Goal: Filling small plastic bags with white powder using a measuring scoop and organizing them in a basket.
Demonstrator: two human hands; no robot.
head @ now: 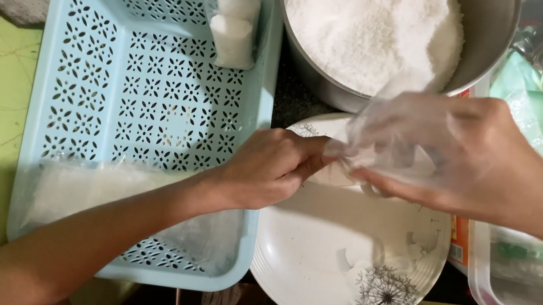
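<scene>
Above a white plate (314, 259), the left hand (269, 169) pinches the mouth of a small clear plastic bag (389, 135), which the right hand (481, 163) grips. A steel bowl of white grains (374, 28) sits behind, a blue basket (88, 84) left.

head view: worn on the person's head | aimed almost straight down at the bench | set close, forearms cut off by the frame edges | left hand (269, 169) and right hand (468, 158) met near frame centre | no second view provided
</scene>
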